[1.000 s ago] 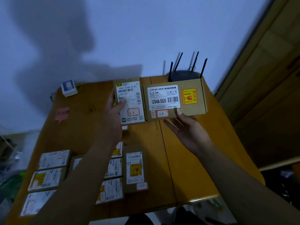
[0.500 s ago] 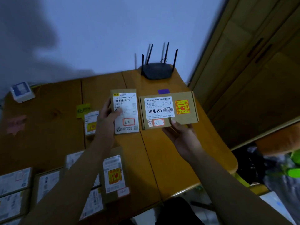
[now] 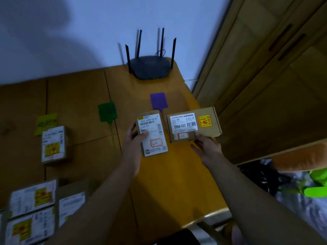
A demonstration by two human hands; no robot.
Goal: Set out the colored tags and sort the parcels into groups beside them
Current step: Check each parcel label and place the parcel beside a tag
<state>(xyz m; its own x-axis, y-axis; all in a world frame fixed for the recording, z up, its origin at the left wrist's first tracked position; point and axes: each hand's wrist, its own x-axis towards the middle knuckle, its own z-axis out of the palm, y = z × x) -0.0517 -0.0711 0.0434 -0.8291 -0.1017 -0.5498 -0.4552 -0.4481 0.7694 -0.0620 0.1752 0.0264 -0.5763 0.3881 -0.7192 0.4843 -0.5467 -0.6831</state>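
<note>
**Friend:** What is closest to you?

**Me:** A bunch of parcels (image 3: 31, 209) that are not sorted yet. They sit on the surface (image 3: 177, 183), far left of the purple tag (image 3: 158, 101) and much nearer to me.

**Friend:** What are your hands doing?

**Me:** My left hand (image 3: 132, 140) grips a tall parcel (image 3: 152, 133), with my thumb on its label and my fingers curled round its side. My right hand (image 3: 207, 145) pinches the near edge of a wide parcel (image 3: 192, 125), thumb on top. Both boxes are closed, so I can't see what is inside.

**Friend:** Where do they go?

**Me:** By the purple tag, I think. It lies flat just behind both parcels, straight ahead, with its stem pointing back at me. The tall parcel points longways at it, so my left hand is nearer. The wide parcel lies sideways, a bit to the right.

**Friend:** Any other tags?

**Me:** A green tag (image 3: 107, 111) lies left of the purple one. A yellow tag (image 3: 46, 122) lies farther left, with a lone parcel (image 3: 53, 144) just in front of it. Behind the purple tag stands a black router (image 3: 150, 68).
</note>
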